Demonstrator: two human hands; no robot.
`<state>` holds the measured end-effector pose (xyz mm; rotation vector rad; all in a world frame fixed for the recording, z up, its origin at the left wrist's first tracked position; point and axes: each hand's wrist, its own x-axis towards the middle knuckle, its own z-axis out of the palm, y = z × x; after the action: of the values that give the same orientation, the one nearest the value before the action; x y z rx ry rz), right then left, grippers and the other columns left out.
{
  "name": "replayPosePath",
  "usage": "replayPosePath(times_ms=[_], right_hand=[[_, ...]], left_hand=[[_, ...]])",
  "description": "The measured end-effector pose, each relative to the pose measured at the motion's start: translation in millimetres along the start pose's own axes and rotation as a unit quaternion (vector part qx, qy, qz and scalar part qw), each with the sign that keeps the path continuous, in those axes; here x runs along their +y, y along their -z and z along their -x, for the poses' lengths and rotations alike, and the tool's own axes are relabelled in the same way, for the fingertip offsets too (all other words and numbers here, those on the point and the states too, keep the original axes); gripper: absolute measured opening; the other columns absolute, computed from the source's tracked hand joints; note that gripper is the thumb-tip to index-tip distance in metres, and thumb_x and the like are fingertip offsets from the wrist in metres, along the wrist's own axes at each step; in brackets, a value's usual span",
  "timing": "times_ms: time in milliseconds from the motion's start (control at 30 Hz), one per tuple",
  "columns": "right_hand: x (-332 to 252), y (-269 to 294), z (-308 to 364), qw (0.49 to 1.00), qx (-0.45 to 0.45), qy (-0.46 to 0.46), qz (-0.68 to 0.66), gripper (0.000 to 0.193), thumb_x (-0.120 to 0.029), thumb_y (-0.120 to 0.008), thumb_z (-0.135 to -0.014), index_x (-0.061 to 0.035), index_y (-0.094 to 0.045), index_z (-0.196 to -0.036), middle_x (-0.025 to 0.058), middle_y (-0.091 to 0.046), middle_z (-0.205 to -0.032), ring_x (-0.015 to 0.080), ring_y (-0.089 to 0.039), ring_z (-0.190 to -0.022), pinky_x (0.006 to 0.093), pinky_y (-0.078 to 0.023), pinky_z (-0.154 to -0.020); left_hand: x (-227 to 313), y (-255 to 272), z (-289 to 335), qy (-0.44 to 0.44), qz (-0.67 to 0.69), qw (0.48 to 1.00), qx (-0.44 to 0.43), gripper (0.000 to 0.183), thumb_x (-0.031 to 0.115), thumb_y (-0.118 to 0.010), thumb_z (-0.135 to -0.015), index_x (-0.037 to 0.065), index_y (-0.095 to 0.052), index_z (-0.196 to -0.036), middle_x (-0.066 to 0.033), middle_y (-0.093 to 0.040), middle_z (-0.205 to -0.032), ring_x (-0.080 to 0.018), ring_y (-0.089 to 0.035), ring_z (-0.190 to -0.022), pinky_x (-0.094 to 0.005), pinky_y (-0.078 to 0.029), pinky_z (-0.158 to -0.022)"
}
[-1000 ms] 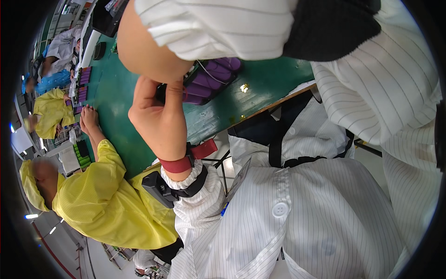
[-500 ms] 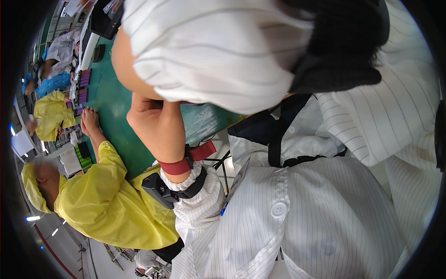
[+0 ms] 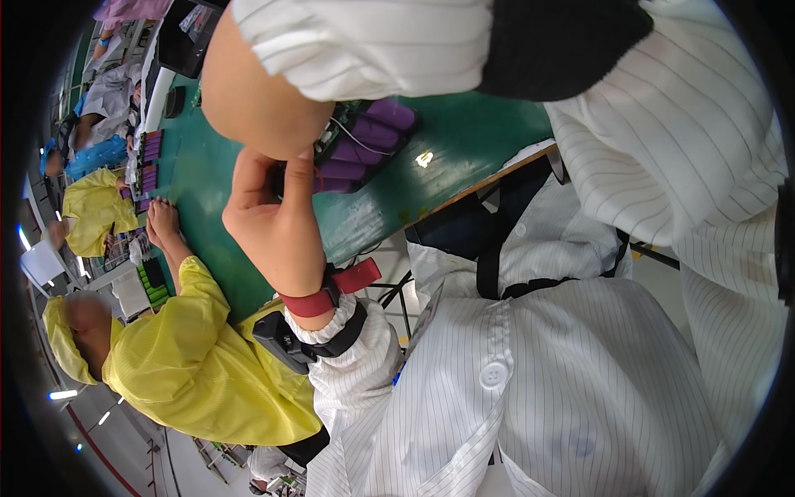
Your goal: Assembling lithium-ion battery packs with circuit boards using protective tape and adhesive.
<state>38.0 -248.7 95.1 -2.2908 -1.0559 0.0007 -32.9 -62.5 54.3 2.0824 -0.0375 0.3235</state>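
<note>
A battery pack of purple cylindrical cells [image 3: 385,124], with a green circuit board and thin white and red wires, lies on the green work table [image 3: 464,124]. My left hand [image 3: 277,203], with a red band round its wrist, is at the pack's left end. Its thumb and fingers are bent together around something dark that I cannot make out. Above it, my right hand [image 3: 265,95] reaches in from the upper right and covers part of the pack. Only the back of this hand shows; its fingers are hidden.
A person in yellow [image 3: 182,348] sits at the left with hands clasped on the table. More purple packs [image 3: 149,174] and green cells [image 3: 151,282] lie along the far side. A black device [image 3: 186,41] stands at the upper left. The table's front edge [image 3: 489,178] runs diagonally.
My right forearm has moved up, so the purple pack and more of the table now show. My left hand has shifted only slightly.
</note>
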Motion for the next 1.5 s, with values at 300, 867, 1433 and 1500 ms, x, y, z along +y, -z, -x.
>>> replayPosePath(times_ms=[300,867,1433,1500], right_hand=[[10.7,-12.8,21.8,0.998,0.057,0.011,-0.019,0.008,-0.009,-0.063,-0.066,-0.0011,-0.064,-0.067,0.0119,-0.063,-0.067,0.0246,-0.061,-0.062,0.0336,-0.048,-0.054],[6.3,-16.7,25.5,0.997,0.070,0.004,-0.029,0.007,-0.008,-0.063,-0.066,-0.0013,-0.064,-0.068,0.0112,-0.062,-0.066,0.0239,-0.060,-0.061,0.0333,-0.047,-0.052],[-16.0,9.2,-11.0,0.994,-0.102,-0.025,0.022,0.007,-0.008,-0.063,-0.066,-0.0014,-0.065,-0.068,0.0105,-0.062,-0.066,0.0231,-0.059,-0.059,0.0330,-0.046,-0.051],[-18.3,13.0,-19.5,0.989,-0.139,-0.037,0.032,0.007,-0.008,-0.063,-0.066,-0.0014,-0.065,-0.068,0.0104,-0.062,-0.066,0.0230,-0.059,-0.059,0.0329,-0.046,-0.051]], left_hand=[[-5.1,2.0,5.5,0.017,0.010,1.000,0.005,0.012,0.001,-0.068,-0.084,-0.005,-0.065,-0.094,-0.0006,-0.061,-0.084,-0.0056,-0.052,-0.071,-0.0186,-0.040,-0.061],[-14.4,3.9,5.9,0.008,0.048,0.999,0.008,0.022,0.004,-0.071,-0.084,-0.007,-0.065,-0.102,-0.0015,-0.064,-0.094,-0.0070,-0.054,-0.080,-0.0189,-0.042,-0.071],[-6.7,-1.0,6.1,-0.026,0.012,1.000,0.011,0.009,-0.001,-0.069,-0.083,-0.004,-0.063,-0.089,-0.0051,-0.062,-0.091,-0.0093,-0.055,-0.075,-0.0204,-0.044,-0.066],[-4.7,-0.8,6.8,-0.025,0.007,1.000,0.003,0.009,-0.001,-0.068,-0.083,-0.004,-0.064,-0.091,-0.0060,-0.063,-0.093,-0.0101,-0.056,-0.075,-0.0211,-0.045,-0.066]])
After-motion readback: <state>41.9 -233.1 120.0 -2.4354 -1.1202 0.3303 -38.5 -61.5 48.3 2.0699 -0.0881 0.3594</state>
